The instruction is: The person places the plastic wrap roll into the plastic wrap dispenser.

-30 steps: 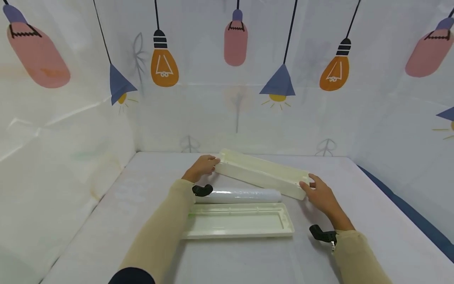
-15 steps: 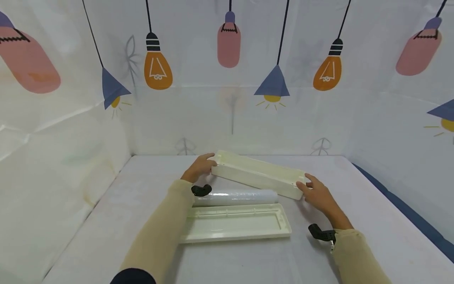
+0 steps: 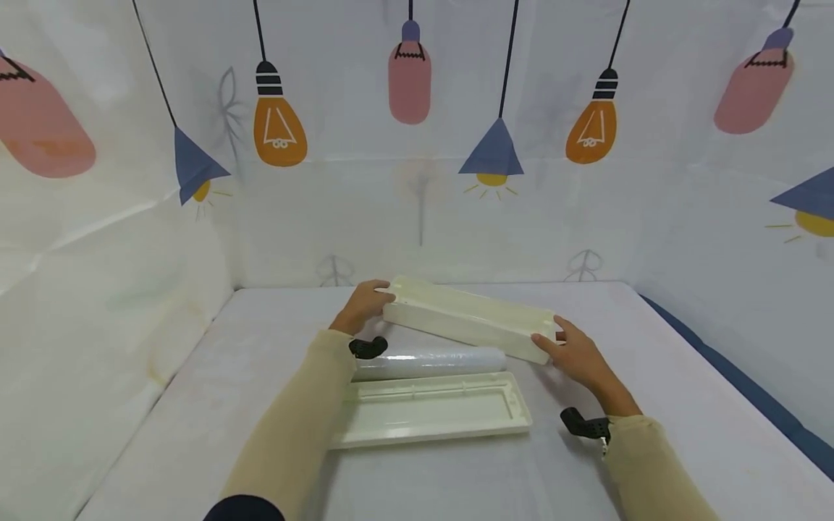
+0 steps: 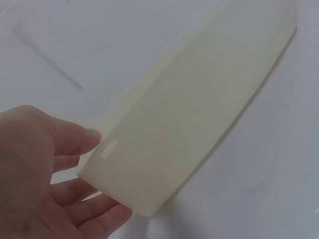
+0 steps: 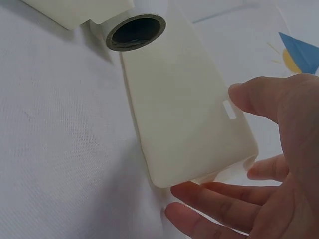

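Observation:
A long cream plastic box (image 3: 465, 320) lies slantwise at the back of the table, its far end to the left. My left hand (image 3: 362, 307) grips its left end; in the left wrist view the thumb lies on the wall near a small slot, with the fingers around the end. My right hand (image 3: 578, 358) grips the other end, thumb by a similar slot (image 5: 229, 110), fingers under the end. In front lies a roll of clear plastic wrap (image 3: 433, 362), its hollow core showing in the right wrist view. Nearest me is a shallow cream lid (image 3: 430, 414), its left end behind my sleeve.
A white cloth covers the table (image 3: 456, 481). White sheeting printed with lamps and bulbs (image 3: 417, 210) hangs close behind and along both sides. Dark blue material (image 3: 736, 369) shows along the right edge. A black wrist camera sits on each wrist.
The head view has turned a little to the right and tilted, so the scene slides left. Both hands keep their hold on the box, with little movement.

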Motion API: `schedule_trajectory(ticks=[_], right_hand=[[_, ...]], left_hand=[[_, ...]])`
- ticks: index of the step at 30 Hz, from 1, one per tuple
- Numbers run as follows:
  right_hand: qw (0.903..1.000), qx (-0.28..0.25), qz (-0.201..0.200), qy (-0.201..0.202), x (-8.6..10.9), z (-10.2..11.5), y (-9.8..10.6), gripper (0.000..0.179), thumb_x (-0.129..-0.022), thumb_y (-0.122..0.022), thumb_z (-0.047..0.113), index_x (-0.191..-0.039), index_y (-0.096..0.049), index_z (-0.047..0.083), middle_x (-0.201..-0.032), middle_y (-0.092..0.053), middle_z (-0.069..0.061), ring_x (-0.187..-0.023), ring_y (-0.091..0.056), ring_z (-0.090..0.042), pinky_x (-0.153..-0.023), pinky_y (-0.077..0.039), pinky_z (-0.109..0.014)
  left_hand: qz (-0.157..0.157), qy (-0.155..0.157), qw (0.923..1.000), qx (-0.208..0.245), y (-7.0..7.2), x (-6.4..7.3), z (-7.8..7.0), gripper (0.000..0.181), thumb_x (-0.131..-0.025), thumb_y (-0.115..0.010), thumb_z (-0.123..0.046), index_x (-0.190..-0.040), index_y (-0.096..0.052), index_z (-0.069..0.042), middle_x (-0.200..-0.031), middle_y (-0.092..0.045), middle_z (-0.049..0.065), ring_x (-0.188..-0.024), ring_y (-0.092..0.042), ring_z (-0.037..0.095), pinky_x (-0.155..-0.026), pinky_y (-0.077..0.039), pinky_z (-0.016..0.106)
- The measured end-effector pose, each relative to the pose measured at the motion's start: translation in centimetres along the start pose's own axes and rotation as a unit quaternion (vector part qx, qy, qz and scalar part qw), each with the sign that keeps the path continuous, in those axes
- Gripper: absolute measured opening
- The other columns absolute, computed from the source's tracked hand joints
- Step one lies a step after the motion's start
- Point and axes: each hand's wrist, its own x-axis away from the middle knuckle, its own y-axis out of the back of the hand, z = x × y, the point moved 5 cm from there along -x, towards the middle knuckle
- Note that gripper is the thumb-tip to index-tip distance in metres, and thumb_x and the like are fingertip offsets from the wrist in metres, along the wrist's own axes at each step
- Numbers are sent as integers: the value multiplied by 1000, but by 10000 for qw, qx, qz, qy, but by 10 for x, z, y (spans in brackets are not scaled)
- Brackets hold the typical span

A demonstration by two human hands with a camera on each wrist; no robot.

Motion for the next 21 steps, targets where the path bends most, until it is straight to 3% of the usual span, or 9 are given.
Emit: schedule_trajectory(ticks=[7, 21], right_hand=[[9996, -241, -110, 40, -3, 13, -7, 92, -98, -59, 52, -154, -20, -9, -136, -47, -40, -94, -69, -34, -89, -52, -54], [9965, -555, -575, 259, 0, 15, 5, 89, -97, -63, 48, -156, -23, -5, -135, -51, -38, -84, -72, -31, -81, -57, -47]], left_hand=[[-256, -302, 9967, -702, 13, 8, 0, 56, -99, -64, -21, -147, -46, 2, -144, -48, 27, -133, -46, 39, -106, -42, 50], [-97, -316, 9994, 123, 15, 13, -12, 59, -96, -69, -17, -146, -46, 3, -138, -53, 25, -119, -56, 36, -99, -48, 46]])
